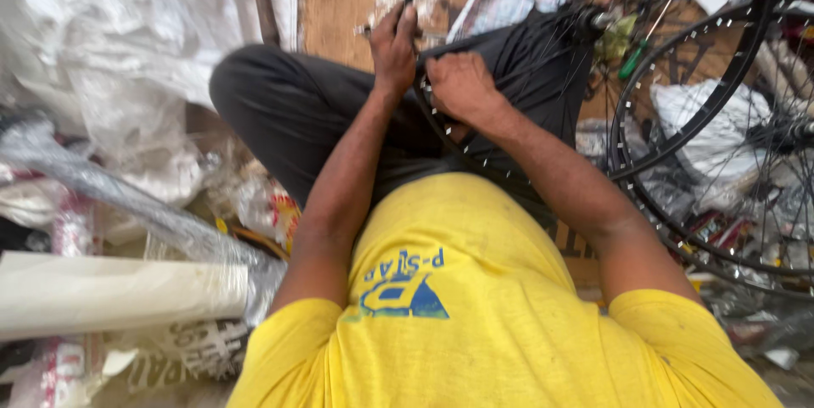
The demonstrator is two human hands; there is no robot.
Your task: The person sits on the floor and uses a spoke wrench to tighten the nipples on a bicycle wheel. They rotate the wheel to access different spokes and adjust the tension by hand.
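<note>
The person sits cross-legged on the floor, and a black bicycle wheel rim rests across the lap, its thin spokes running back to the hub. The left hand is closed around the rim near its upper edge, fingers curled over the metal so that the tips hide behind it. Just beside those fingers, on their right and a little lower, the right hand lies on the same rim where the spokes meet it; its fingers are bent inward against the rim, though whether they pinch a spoke or only press on it I cannot tell. The two hands nearly touch. Well apart from the right fingers, farther right, more black wheels lean together, and a green-handled screwdriver lies beyond the hub. Far to the left of the left fingers lie crumpled clear plastic wrapping and a pale cardboard roll. Below both hands, dark trousers and a yellow shirt fill the view.
</note>
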